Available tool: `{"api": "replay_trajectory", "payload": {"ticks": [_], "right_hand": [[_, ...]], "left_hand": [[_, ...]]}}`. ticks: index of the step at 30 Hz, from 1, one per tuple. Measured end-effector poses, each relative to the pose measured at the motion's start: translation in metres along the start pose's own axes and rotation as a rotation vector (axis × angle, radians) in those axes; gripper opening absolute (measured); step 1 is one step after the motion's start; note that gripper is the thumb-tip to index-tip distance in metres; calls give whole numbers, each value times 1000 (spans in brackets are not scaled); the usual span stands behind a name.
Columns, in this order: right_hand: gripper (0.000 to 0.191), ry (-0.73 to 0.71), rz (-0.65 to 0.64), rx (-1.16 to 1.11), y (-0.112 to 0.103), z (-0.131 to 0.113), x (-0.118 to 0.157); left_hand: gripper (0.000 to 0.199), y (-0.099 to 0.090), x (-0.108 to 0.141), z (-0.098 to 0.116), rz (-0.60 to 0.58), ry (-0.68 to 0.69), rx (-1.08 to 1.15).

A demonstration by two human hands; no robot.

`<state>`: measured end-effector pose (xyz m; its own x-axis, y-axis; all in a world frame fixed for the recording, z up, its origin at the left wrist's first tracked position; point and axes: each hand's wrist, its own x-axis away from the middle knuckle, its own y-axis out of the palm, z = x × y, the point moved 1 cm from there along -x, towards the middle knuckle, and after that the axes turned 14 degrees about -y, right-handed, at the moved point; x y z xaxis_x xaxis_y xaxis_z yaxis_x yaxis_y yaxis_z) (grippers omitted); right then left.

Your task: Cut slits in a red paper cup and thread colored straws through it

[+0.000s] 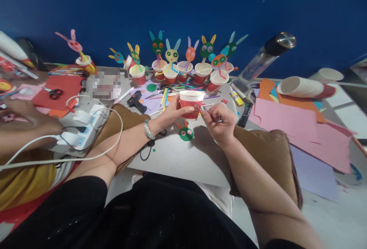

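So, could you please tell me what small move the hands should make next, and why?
Perhaps ease the right hand, with its small metallic tool, gently towards the red-and-white paper cup: the left hand grips that cup upright, and the right is raised just beside its wall.

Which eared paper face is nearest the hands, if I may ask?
The green face with orange ears, below the held cup; the others are farther back.
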<state>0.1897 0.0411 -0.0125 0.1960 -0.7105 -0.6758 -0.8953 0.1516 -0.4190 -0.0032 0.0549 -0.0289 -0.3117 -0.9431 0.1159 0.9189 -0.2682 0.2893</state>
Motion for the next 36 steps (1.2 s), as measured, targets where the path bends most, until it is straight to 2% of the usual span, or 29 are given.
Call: {"api": "replay_trajectory", "payload": {"ticks": [2,4,6,9,14,19,21,25,31,36], "right_hand": [[49,85,74,-55,-6,-3,-5],[37,166,63,-159,-12,-5,-10],[37,208,-40,-268,-17,-4,-14],[37,194,-200,-360,-21,-1,-19],[41,159,-296,-381,-19,2,-21],[38,181,-401,-339,-15,1,-21],[34,184,-417,-332,-14,1,-20],[29,185,-435,-320,-13,1,-20],[26,152,-432,-317,-13,0,-20],[31,180,-431,-318,-13,0,-19]], "left_hand": [[70,0,-1,-2,-32,-4,-21],[72,0,-1,-2,-82,10,-70],[75,1,-1,-2,-131,12,-112],[73,1,2,-4,-169,-9,-144],[78,-4,1,-6,-118,112,-200],[37,-11,1,9,-37,285,-558],[28,-13,2,16,-67,308,-673],[29,-15,1,20,-153,279,-718],[31,-19,-2,19,-196,232,-682],[33,-19,-1,21,-202,154,-597]]}}
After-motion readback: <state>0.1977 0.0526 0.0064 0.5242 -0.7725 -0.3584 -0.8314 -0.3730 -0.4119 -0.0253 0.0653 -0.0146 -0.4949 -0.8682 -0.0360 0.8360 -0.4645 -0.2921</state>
